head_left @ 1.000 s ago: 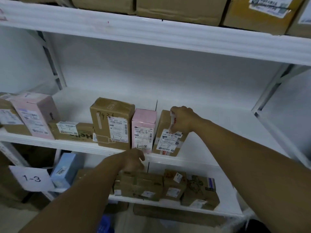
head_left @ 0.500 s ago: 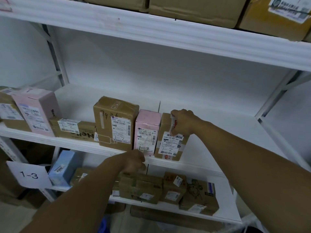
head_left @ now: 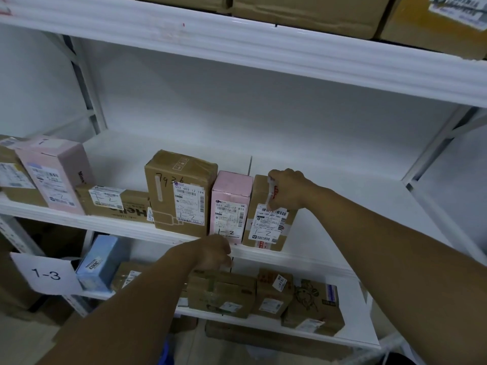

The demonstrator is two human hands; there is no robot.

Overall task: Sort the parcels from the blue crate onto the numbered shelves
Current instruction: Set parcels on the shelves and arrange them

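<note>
My right hand (head_left: pixel 287 190) grips the top of a small brown parcel (head_left: pixel 266 227) marked 1-2, which stands upright on the middle shelf (head_left: pixel 311 259). A pink parcel (head_left: pixel 230 204) stands right beside it on the left, and a taller brown parcel (head_left: pixel 179 191) stands beyond that. My left hand (head_left: pixel 213 252) hangs at the shelf's front edge, just below the pink parcel, with its fingers curled. Whether it holds anything I cannot make out. The blue crate shows only as a blue sliver (head_left: pixel 164 351) at the bottom.
Further left on the same shelf stand a flat brown box (head_left: pixel 116 204) and a pink box (head_left: pixel 52 175). The lower shelf, tagged 1-3 (head_left: pixel 46 273), holds several brown parcels (head_left: pixel 271 293) and a blue one (head_left: pixel 98 262). Large cartons (head_left: pixel 311 11) sit on the top shelf. The middle shelf's right half is bare.
The small brown parcel under my right hand has gone from leaning to standing upright against the pink one. My left hand has stayed at the shelf edge.
</note>
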